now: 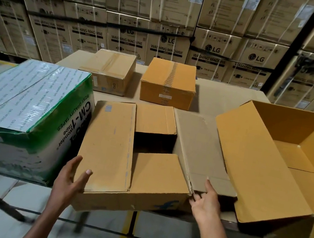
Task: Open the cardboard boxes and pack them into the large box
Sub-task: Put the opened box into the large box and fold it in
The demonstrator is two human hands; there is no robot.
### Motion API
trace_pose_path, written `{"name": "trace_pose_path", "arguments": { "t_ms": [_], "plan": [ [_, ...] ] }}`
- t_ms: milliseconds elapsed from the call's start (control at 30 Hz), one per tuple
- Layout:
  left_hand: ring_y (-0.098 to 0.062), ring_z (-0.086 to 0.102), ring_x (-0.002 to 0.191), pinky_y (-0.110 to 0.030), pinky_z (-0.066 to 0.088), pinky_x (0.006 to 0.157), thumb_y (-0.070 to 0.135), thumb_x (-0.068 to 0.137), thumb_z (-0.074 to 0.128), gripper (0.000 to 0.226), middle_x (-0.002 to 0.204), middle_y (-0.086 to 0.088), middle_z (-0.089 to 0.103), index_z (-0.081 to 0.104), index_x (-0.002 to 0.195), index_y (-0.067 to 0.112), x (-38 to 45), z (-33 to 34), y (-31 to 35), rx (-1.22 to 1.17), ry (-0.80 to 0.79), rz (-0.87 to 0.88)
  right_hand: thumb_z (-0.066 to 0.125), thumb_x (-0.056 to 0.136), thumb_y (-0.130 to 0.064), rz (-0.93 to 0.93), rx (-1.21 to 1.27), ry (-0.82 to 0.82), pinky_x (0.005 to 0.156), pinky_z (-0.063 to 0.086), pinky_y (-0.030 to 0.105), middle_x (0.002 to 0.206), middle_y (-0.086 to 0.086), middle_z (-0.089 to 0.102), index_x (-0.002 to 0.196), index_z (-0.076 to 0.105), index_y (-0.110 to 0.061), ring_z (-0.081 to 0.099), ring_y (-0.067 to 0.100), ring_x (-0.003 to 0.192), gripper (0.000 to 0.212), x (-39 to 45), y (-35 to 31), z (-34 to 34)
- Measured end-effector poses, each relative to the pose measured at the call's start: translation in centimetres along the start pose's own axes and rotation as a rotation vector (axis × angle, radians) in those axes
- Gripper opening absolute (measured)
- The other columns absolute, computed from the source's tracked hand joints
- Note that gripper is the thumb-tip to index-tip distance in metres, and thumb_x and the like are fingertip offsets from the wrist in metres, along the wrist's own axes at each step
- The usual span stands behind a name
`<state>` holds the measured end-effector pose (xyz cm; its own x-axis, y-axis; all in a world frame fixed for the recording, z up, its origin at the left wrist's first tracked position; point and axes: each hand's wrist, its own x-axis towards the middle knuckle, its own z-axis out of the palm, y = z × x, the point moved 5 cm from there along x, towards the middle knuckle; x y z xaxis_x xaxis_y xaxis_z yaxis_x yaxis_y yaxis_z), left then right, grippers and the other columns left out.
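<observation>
1. There is one view only — a wide-angle camera worn on the person's head, so no second view shares any of the scene.
2. It looks forward and down across the table, whose near edge runs below the middle of the picture.
3. It sits close: the left hand and right hand reach in from the bottom edge, forearms in view.
4. Farther off, straight ahead, a wall of stacked cartons fills the top — its lines bowed by the wide lens.
</observation>
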<state>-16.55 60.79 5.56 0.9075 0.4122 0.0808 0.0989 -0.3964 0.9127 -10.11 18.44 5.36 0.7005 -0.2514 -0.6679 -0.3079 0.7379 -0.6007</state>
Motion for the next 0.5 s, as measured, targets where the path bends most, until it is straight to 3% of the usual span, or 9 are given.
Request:
{"name": "trace_pose_path", "arguments": {
  "t_ms": [67,200,367,500],
  "plan": [
    [-0.017,0.043,0.14,-0.036,0.037,0.109,0.039,0.089,0.071,0.069,0.158,0.0,0.042,0.04,0.151,0.032,-0.1,0.1,0.2,-0.019,-0.009,-0.036,0.069,0.096,-0.021,-0.06,-0.095,0.03,0.116,0.036,0.049,0.146,0.021,0.052,0.142,0.049,-0.006,0.049,0.039,0.135,0.053,0.0,-0.6,0.4],
    [-0.017,0.042,0.141,-0.038,0.037,0.111,0.04,0.089,0.072,0.055,0.157,0.003,0.042,0.042,0.131,0.056,-0.1,0.2,0.3,-0.036,-0.013,-0.065,0.071,0.095,-0.017,-0.323,-0.267,0.073,0.094,0.052,0.046,0.116,0.008,0.071,0.106,0.069,-0.02,0.065,0.032,0.111,0.011,-1.5,-1.9,0.8],
    [-0.017,0.043,0.14,-0.04,0.038,0.112,0.043,0.088,0.074,0.064,0.157,0.002,0.042,0.039,0.142,0.046,0.6,1.9,1.0,-0.023,-0.06,-0.07,0.07,0.095,-0.015,-0.489,-0.302,0.132,0.099,0.054,0.05,0.111,0.001,0.074,0.107,0.072,-0.021,0.069,0.025,0.107,0.013,-2.6,-2.6,-0.6],
    [-0.015,0.043,0.138,-0.046,0.041,0.111,0.064,0.079,0.067,0.081,0.156,0.007,0.042,0.039,0.15,0.039,1.6,4.8,2.1,0.003,-0.132,-0.052,0.071,0.095,-0.017,-0.526,-0.272,0.202,0.102,0.052,0.053,0.113,0.003,0.075,0.112,0.073,-0.016,0.069,0.026,0.109,0.017,-2.3,-4.1,-3.0]
  ]
}}
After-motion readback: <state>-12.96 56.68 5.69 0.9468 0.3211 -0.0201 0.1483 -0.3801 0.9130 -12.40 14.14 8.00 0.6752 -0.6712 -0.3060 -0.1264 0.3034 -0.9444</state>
